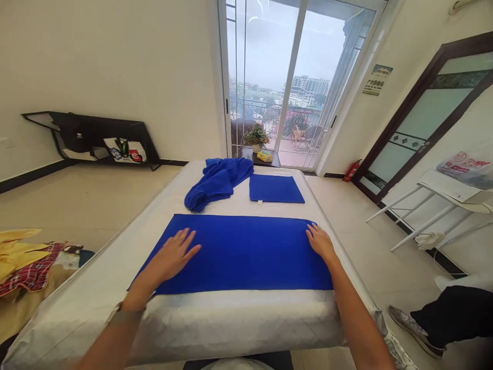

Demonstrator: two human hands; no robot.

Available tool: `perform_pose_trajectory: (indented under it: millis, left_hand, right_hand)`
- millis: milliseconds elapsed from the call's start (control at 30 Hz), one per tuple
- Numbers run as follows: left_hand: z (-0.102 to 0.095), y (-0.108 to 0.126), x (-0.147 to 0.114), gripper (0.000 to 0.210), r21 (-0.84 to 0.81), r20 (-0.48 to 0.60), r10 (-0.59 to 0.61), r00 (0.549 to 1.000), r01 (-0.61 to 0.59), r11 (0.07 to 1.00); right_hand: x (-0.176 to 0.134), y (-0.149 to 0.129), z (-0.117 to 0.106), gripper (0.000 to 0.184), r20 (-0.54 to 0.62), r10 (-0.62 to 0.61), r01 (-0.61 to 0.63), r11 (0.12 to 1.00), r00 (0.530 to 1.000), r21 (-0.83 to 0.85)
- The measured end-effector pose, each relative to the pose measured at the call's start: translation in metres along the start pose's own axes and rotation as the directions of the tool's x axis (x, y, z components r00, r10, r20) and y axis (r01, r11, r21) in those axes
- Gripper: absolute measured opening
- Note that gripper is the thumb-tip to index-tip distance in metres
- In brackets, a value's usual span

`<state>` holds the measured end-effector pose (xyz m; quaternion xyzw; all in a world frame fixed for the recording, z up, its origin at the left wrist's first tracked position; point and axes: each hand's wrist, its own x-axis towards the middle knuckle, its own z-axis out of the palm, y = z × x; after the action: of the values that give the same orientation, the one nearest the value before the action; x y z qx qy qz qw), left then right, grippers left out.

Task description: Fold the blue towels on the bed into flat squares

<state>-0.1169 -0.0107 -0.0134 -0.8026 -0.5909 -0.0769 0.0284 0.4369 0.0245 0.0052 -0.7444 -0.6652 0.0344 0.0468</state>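
A wide blue cloth (246, 259) lay flat across the near part of the tabletop (96, 288), its lower edge close to the tabletop's front edge. The left hand (177, 254) rested on the cloth's left part, palm down, fingers spread and gripping nothing. The right hand (319, 240) was at the far right corner, fingers apart and laid on the fabric, which was slightly ruffled there. A band (127, 311) circled the left wrist.

Just beyond the cloth, a folded blue square (276, 189) lay flat to the right, a small white tag (260, 202) at its near edge. To its left was a loose, rumpled blue heap (221, 180).

Past the far end of the tabletop, a small dark table (274, 160) held a potted plant (257, 136) and a yellow box (265, 156), in front of a sliding glass door (265, 56).

On the left, yellow fabric (19, 254) and red plaid fabric (34, 275) lay in a pile. On the right, a red fire extinguisher (351, 170) stood beside a dark-framed door (435, 113). Nearer, a printed plastic bag (468, 167) sat on a white-legged stand (431, 187), and a person's shoe (414, 329) showed at lower right.
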Motion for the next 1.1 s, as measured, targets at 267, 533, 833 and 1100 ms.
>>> perform_pose_trajectory:
  millis: [267,533,833,1100]
  left_hand:
    - [0.017,0.143,0.133,0.07,-0.231,0.056,0.369,0.928,-0.347,0.909]
    - [0.056,0.114,0.152,0.069,-0.149,0.042,0.149,0.988,-0.142,0.979]
    - [0.046,-0.016,0.111,0.069,-0.055,0.071,-0.093,0.993,0.097,0.994]
    - [0.041,-0.019,0.103,0.069,-0.053,0.037,-0.13,0.991,0.132,0.99]
  right_hand:
    - [0.047,-0.006,0.035,0.061,0.029,0.058,-0.057,0.998,0.998,-0.009]
    - [0.051,-0.001,0.032,0.06,0.07,0.086,-0.083,0.995,0.994,-0.051]
    - [0.03,-0.147,0.028,0.057,-0.1,-0.224,0.219,0.974,0.97,-0.059]
    - [0.028,-0.251,0.054,0.07,0.08,-0.378,0.367,0.922,0.922,0.12]
